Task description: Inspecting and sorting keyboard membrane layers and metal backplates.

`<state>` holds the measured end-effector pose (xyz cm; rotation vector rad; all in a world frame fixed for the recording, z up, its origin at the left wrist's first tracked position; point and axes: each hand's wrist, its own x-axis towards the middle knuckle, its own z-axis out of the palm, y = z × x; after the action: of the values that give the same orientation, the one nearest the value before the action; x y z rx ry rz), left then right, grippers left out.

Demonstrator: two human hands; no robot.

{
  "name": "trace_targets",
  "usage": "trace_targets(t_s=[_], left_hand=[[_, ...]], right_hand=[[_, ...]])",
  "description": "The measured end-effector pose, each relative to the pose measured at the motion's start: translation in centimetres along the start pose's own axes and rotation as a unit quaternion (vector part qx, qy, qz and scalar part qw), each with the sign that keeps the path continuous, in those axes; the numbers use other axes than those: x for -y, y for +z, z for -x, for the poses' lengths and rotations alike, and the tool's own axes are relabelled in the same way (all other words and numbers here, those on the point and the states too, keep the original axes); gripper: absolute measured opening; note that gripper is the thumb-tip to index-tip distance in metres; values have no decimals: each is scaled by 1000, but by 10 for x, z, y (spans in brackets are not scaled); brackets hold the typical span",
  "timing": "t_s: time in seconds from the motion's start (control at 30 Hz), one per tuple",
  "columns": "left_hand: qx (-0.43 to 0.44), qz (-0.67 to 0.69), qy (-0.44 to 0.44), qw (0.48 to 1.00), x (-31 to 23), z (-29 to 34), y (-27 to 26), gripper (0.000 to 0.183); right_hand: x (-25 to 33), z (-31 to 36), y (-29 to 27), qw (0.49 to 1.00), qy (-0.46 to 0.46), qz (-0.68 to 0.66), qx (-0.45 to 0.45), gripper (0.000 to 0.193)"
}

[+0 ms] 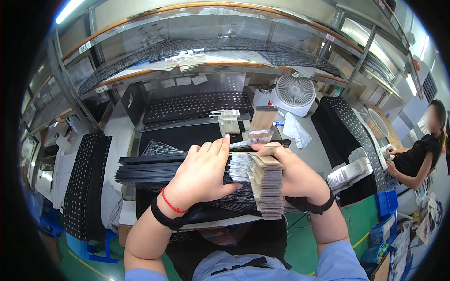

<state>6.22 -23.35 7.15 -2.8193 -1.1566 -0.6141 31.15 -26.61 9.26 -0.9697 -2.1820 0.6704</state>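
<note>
A thick stack of thin black strips (147, 173) lies level above the bench in front of me. My left hand (201, 171) is wrapped round the stack near its right end, with the fingers over the top and the thumb at the lower edge. At that end sits a dense bundle of beige cards (268, 192), with a whitish-blue layered part (241, 166) between it and the black strips. My right hand (300, 174) is closed on the bundle's right side; some of its fingers are hidden behind the cards.
Behind the stack stand a beige block (264, 118), some loose cards (228, 122), a white fan (295, 91) and a white cloth (296, 131). Dotted black panels (86, 182) lie at the left. More cards (349, 175) rest at the right, where another person (419, 154) works. Shelves (201, 65) span the back.
</note>
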Motion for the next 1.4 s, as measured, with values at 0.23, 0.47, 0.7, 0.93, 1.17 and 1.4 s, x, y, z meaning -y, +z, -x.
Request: trace_targets(t_s=[0.23,0.47,0.7,0.93,1.17,1.4], left_hand=[[-15,-3,5,1000,1,-2,4,99],[24,14,-19,999,0,-4,-1,101],[6,-3,-11,1000,4,-4,1,99],[10,1,-1,1000,2,-6,1,100],[20,-11,-12,1000,1,-7,-2,100],[24,-2,-11,1000,1,-7,-2,100]], right_hand=[[-10,-4,4,999,0,-12,-39,74],[-16,-2,6,997,-25,16,-73,79],[-17,2,-17,998,14,-48,33,81],[-44,7,-43,974,19,-203,97,53],[-48,-19,-48,992,46,-51,110,42],[-51,-24,-49,979,14,-137,151,45]])
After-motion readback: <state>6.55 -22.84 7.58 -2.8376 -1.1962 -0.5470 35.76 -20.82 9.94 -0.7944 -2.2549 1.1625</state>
